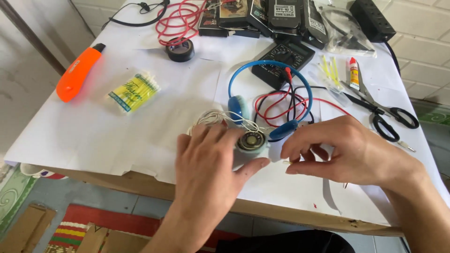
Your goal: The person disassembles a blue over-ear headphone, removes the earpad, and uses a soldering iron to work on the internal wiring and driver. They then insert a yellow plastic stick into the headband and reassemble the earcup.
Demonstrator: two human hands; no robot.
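The left hand keeps a loose, half-open grip on a small round speaker driver: fingers lie flat behind it and the thumb props its lower edge, so the metal back faces up toward the camera and stays put. The right hand has thumb and forefinger pinched nearly together just beside the driver; something thin and yellowish shows under them, but I cannot tell what it is, or whether it is truly clamped.

The driver sits near the front edge of the surface, which is covered in white paper, with thin white wires trailing from it to the blue headphones just behind. Red and black probe leads loop through the headband from a black multimeter, close at hand.

Farther out lie black scissors, a small glue tube, a roll of black tape, a yellow packet of cotton swabs and an orange tool.
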